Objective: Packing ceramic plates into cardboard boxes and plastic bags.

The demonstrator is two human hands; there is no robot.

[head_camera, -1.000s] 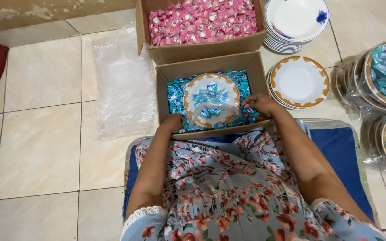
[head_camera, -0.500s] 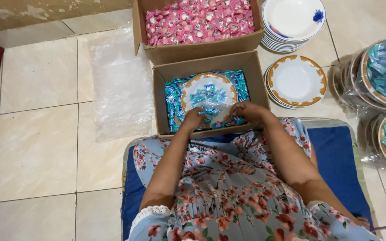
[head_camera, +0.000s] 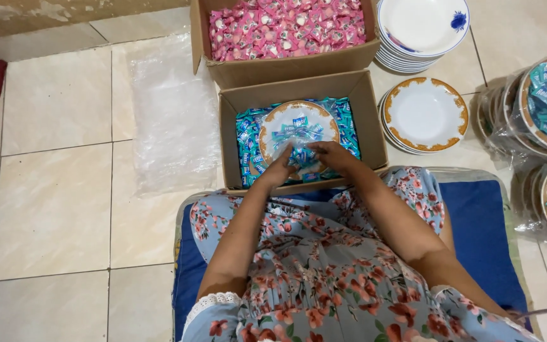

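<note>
Both hands have come together over the plate (head_camera: 299, 130) in the box (head_camera: 303, 88); left hand (head_camera: 280, 170) and right hand (head_camera: 332, 155) pinch blue sweets (head_camera: 297, 154).

Both forearms reach fwd to frame centre. Left hand (head_camera: 280, 170) & right hand (head_camera: 332, 156) close together, fingers curled, tips nearly touching, wrists bent down.

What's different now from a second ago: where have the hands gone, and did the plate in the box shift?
Both hands came in from the box's side edges to the near rim of the gold-rimmed plate: the left hand and right hand now meet over the blue candies on it, fingering the wrappers. The plate itself stays in the blue-candy box. The pink-candy box, plate stacks and plastic sheet are unchanged.
</note>
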